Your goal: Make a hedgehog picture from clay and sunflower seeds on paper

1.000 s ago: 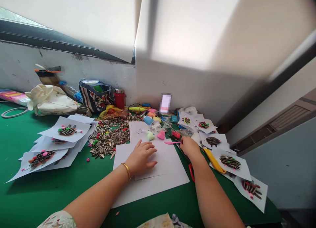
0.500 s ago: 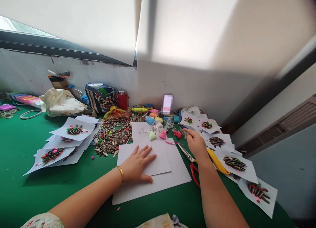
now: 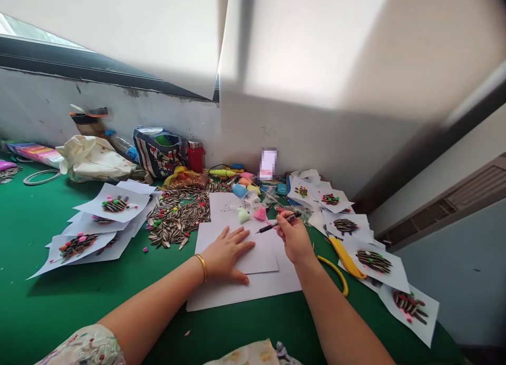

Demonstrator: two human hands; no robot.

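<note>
My left hand (image 3: 229, 255) lies flat with fingers spread on a small white sheet of paper (image 3: 263, 259), which rests on larger white sheets (image 3: 253, 292). In my right hand (image 3: 295, 239) is a black pen (image 3: 266, 228), pinched between thumb and fingers. Its tip points left, just above or touching the upper right of the small sheet; I cannot tell which. Beyond the paper lie a pale green lump of clay (image 3: 243, 215) and a pink lump of clay (image 3: 260, 213). A pile of sunflower seeds (image 3: 179, 215) sits left of the paper.
Paper cards with seed figures lie in a left stack (image 3: 118, 204) and along the right edge (image 3: 379, 262). A yellow handle (image 3: 346, 257) is beside my right forearm. A red flask (image 3: 195, 157), a striped bag (image 3: 160, 154) and a cream cloth bag (image 3: 97, 159) stand along the wall.
My right hand has come back left and nearer with the pen, now over the paper's right side. My left hand and the small sheet have shifted slightly right. The red-handled scissors are no longer visible.
</note>
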